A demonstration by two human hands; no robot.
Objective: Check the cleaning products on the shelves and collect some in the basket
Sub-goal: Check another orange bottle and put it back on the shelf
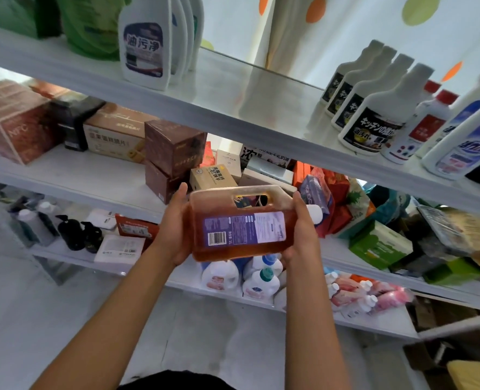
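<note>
At frame centre, the left hand (176, 225) and right hand (302, 229) grip an amber detergent jug (241, 225) sideways before the shelves (233, 116).

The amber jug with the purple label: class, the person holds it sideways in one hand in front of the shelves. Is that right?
Not quite. The head view shows both hands on the amber jug: the left hand grips one end and the right hand the other. The rest stands: it is held sideways in front of the shelves.
</note>
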